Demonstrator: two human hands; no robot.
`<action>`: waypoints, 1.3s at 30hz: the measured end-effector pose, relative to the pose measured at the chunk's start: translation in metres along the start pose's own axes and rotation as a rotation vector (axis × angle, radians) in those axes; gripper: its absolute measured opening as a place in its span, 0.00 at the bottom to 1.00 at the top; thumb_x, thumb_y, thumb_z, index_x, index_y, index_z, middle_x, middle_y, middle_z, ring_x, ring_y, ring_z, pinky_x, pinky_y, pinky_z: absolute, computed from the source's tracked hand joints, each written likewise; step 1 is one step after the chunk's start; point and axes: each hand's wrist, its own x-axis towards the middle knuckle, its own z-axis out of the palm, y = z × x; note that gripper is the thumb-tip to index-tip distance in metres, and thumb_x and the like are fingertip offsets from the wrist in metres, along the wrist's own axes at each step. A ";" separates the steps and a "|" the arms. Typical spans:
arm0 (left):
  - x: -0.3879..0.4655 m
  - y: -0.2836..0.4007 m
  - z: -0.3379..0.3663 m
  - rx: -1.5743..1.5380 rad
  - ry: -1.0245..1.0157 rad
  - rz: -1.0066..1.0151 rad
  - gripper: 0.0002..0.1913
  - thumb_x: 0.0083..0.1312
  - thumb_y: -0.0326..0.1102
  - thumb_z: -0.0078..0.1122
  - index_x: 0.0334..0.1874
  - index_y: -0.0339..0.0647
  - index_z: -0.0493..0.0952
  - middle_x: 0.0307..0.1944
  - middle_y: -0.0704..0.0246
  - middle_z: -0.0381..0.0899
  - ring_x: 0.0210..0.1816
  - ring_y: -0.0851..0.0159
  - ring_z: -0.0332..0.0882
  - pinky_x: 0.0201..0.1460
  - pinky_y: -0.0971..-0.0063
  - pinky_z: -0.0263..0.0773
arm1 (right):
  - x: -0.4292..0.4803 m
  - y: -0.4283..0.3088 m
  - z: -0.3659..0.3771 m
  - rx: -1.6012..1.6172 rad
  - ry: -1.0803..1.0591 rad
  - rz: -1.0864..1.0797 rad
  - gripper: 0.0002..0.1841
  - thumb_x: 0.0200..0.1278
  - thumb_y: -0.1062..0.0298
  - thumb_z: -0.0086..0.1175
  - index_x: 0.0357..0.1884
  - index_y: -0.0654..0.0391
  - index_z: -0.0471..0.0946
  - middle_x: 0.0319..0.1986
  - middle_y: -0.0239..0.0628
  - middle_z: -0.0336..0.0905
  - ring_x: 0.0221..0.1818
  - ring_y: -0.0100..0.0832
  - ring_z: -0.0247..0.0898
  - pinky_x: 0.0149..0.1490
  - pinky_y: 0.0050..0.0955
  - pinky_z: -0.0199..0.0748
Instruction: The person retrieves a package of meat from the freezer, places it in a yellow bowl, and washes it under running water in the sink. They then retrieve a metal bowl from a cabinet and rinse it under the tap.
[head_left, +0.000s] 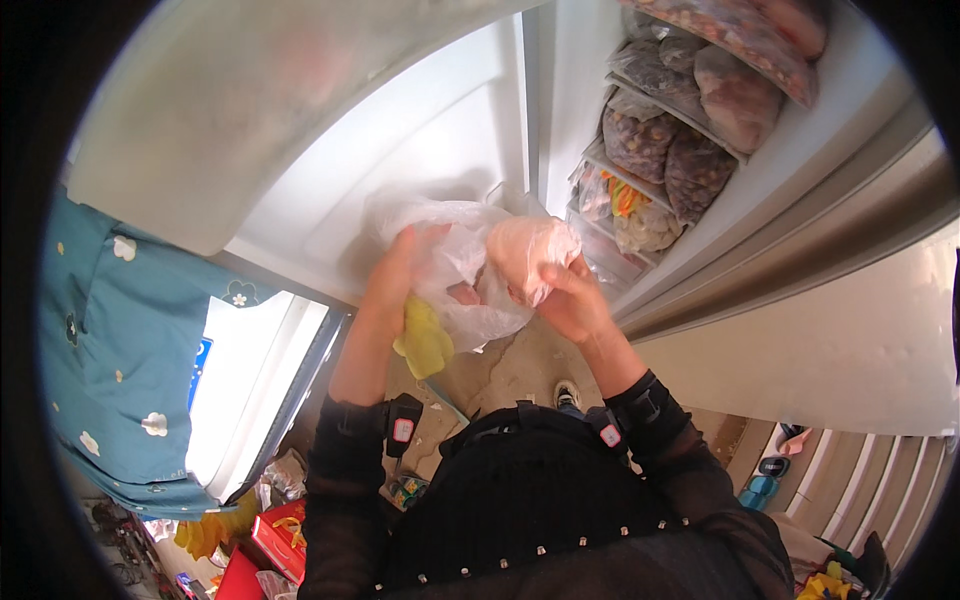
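Note:
My right hand grips a pale pink package wrapped in clear plastic, which looks like frozen meat. Just left of it, my left hand holds a white translucent plastic bag by its upper left side. The bag gapes towards me, and a pinkish piece shows inside. A yellow-green cloth or glove hangs below my left hand; what holds it there is hidden. Both hands are in front of an upright freezer whose white inner door stands open.
Freezer shelves at the upper right hold several bagged foods. A teal flowered cloth hangs at the left, over a bright white panel. Red boxes lie at the lower left. Steps with footwear are at the lower right.

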 end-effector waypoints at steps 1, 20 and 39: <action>-0.001 -0.001 -0.001 -0.049 0.018 -0.041 0.27 0.74 0.51 0.31 0.59 0.36 0.71 0.56 0.62 0.72 0.55 0.61 0.72 0.57 0.67 0.69 | 0.000 -0.001 -0.001 -0.003 -0.032 -0.047 0.35 0.53 0.71 0.60 0.64 0.51 0.59 0.56 0.38 0.66 0.59 0.39 0.64 0.57 0.50 0.69; -0.005 -0.003 0.002 0.002 0.062 -0.009 0.24 0.70 0.45 0.47 0.59 0.29 0.68 0.58 0.58 0.71 0.54 0.60 0.73 0.56 0.68 0.72 | 0.007 -0.003 -0.030 0.612 0.131 0.409 0.29 0.59 0.47 0.44 0.60 0.53 0.66 0.54 0.38 0.67 0.51 0.44 0.63 0.41 0.30 0.75; 0.035 -0.046 0.010 1.067 0.113 0.273 0.20 0.53 0.36 0.66 0.47 0.35 0.78 0.39 0.65 0.83 0.39 0.66 0.81 0.42 0.72 0.74 | -0.012 -0.021 0.047 -1.021 -0.035 -0.408 0.46 0.39 0.73 0.68 0.64 0.58 0.57 0.55 0.39 0.65 0.59 0.32 0.62 0.64 0.34 0.59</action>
